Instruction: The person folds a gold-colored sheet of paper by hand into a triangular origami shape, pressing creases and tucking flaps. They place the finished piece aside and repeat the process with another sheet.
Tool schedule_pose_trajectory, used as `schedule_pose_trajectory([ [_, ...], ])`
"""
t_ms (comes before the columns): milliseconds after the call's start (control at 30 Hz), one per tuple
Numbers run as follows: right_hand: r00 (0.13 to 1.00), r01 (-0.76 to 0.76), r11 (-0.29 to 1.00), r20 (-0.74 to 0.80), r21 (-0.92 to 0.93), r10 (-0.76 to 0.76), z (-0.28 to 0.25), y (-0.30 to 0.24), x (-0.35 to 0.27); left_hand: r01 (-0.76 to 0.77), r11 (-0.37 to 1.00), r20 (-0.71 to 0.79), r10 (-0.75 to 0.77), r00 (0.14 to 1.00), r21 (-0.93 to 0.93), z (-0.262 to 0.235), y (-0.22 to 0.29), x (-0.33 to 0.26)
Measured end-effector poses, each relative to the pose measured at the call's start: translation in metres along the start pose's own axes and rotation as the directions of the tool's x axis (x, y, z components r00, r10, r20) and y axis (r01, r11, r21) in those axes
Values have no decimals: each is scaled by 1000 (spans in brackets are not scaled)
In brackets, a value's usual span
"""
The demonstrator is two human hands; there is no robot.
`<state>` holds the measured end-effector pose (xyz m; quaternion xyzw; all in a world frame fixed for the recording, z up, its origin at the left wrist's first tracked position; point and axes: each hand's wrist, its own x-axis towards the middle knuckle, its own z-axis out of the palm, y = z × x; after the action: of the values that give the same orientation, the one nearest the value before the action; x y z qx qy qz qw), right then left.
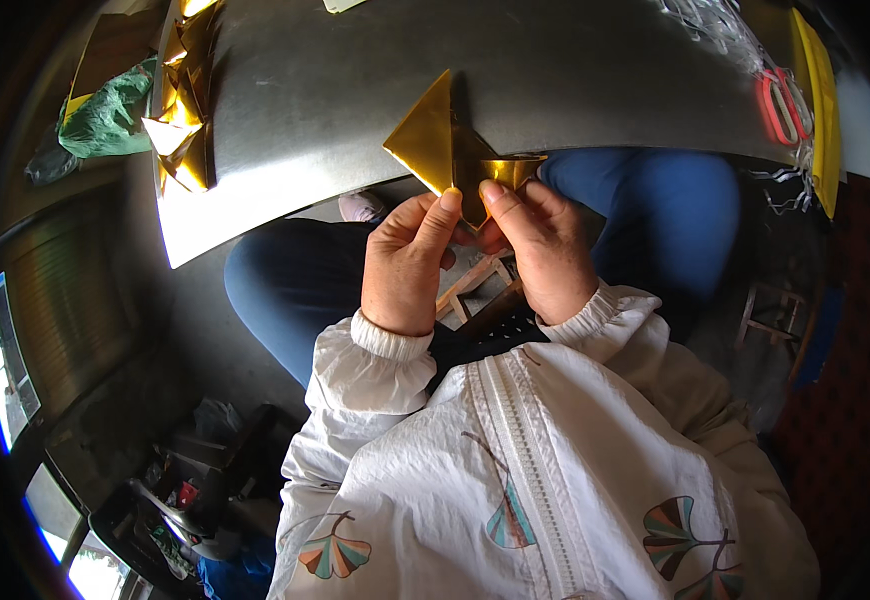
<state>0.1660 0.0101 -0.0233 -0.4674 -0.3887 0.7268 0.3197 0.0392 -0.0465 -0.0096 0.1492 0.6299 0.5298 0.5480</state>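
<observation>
Both hands are up in front of the person, above the lap. Left hand [407,262] is curled nearly closed, its thumb and first finger pinching one gold folded paper [447,152]. Right hand [543,248] is curled too and pinches the same paper from the other side. That paper has pointy corners and sits just over the near edge of the grey counter [355,90]. One pile of gold folded papers [183,100] lies on the counter's left end; I cannot count them. One pair of red scissors [781,105] lies far right, beside one yellow sheet [821,95].
</observation>
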Motion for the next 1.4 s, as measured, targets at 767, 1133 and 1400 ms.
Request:
schedule_pose_trajectory([
  [767, 990, -39, 996, 136, 76, 28, -14, -2, 6, 62, 998, 22, -62, 998, 2, -7, 3, 0],
  [1133, 976, -121, 991, 187, 53, 109, -24, -7, 13, 136, 989, 49, -139, 989, 61, -10, 7, 0],
  [1400, 981, -91, 996, 172, 7, 88, -23, -6, 13, 213, 974, 51, -217, 975, 72, -5, 11, -5],
])
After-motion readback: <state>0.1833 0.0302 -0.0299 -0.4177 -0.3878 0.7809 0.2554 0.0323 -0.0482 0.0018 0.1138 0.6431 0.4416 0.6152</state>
